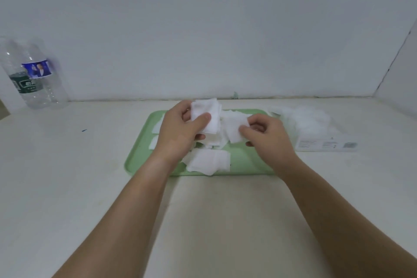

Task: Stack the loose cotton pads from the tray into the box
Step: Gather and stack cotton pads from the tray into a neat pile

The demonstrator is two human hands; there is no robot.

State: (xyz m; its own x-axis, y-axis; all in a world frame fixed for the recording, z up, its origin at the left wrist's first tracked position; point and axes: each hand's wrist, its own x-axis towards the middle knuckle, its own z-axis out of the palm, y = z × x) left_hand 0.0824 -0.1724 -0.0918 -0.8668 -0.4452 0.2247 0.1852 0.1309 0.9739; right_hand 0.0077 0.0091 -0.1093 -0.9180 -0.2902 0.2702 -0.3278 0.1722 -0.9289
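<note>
A pale green tray [246,165] lies on the white table and holds several loose white cotton pads [209,161]. My left hand [180,130] holds a small stack of pads [206,109] upright above the tray, thumb pressed on its front. My right hand [268,136] pinches one pad [234,127] just to the right of that stack. The white box [325,142] stands right of the tray, with a heap of pads [309,119] showing at its top.
Two clear plastic water bottles [33,74] stand at the back left against the wall. A white wall runs along the table's far edge, and a side wall [399,79] closes the right corner behind the box.
</note>
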